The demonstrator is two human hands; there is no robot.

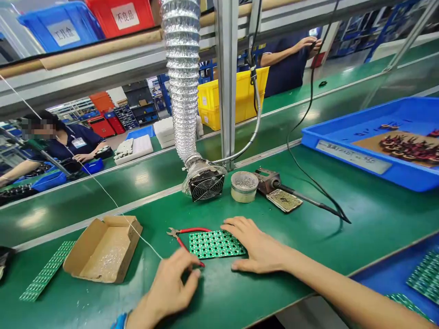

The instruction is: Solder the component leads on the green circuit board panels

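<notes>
A green circuit board panel (216, 244) with rows of dark round spots lies on the bench. My right hand (255, 246) grips its right end, fingers over the far edge and thumb by the near edge. Red-handled cutting pliers (174, 232) lie partly under the panel, jaws pointing left. My left hand (174, 281), slightly blurred, is curled beside the panel's near left corner, close to one plier handle. Thin solder wire (140, 236) slants down from the upper left into this hand; the grip itself is hidden behind the fingers.
A cardboard box (103, 256) and another board strip (50, 269) lie left. Behind stand a fan (206, 185) on a foil duct (181, 82), a round tub (244, 186) and a soldering iron (305, 197) in its stand. A blue tray (350, 157) sits right. Two people work across the bench.
</notes>
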